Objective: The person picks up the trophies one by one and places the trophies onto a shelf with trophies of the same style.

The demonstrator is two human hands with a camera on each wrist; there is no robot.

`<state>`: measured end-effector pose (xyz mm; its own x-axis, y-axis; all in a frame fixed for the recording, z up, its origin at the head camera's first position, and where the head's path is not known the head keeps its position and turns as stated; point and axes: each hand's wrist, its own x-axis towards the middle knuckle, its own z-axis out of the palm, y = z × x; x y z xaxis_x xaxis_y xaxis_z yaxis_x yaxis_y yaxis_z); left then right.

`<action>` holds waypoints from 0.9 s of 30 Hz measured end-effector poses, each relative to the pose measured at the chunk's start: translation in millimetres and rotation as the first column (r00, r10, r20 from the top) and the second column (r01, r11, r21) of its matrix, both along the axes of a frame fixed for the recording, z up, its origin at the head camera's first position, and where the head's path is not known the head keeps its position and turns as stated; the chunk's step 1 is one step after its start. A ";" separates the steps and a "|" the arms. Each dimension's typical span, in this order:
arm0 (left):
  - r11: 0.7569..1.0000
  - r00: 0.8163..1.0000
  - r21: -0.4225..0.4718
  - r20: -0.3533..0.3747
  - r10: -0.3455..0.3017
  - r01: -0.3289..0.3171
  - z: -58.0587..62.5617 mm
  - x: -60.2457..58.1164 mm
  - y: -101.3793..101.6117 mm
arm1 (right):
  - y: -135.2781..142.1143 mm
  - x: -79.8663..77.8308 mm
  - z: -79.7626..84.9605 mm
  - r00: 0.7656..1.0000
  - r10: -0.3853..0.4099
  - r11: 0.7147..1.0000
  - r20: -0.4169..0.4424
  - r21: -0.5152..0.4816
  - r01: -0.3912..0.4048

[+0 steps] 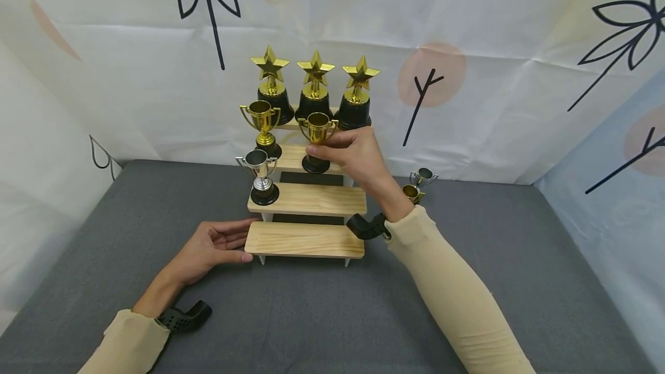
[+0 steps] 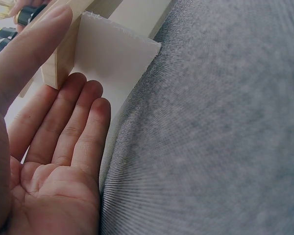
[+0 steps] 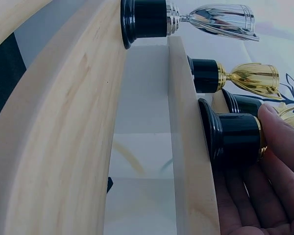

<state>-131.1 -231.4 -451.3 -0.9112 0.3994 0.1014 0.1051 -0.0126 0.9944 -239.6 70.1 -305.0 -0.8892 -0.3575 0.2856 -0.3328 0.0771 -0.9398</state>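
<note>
A stepped wooden stand holds trophies on its tiers. My right hand pinches a gold trophy cup between thumb and fingers, its black base right at the third tier in the right wrist view. To its left on the same tier stands another gold cup, and a silver cup is one tier lower at the left end. Fingers extended, my left hand is at the left end of the lowest tier, fingertips by its white side support in the left wrist view.
Three gold star trophies stand along the top tier. On the grey cloth right of the stand are a small silver cup and a gold cup, partly behind my right forearm. A patterned white backdrop hangs close behind.
</note>
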 end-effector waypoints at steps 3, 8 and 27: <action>1.000 1.000 -0.002 0.000 0.001 -0.001 -0.1 0.0 -0.2 | -2.1 -0.6 -1.1 1.000 -0.002 1.000 -0.005 0.000 0.002; 1.000 1.000 0.002 -0.002 -0.001 0.001 -0.2 -0.1 -0.3 | -5.4 -0.6 -1.8 1.000 0.000 1.000 -0.019 -0.009 0.000; 1.000 1.000 0.001 -0.006 -0.003 0.003 0.1 -0.1 0.4 | -7.7 -1.0 -3.6 0.996 -0.026 0.999 -0.085 0.018 0.028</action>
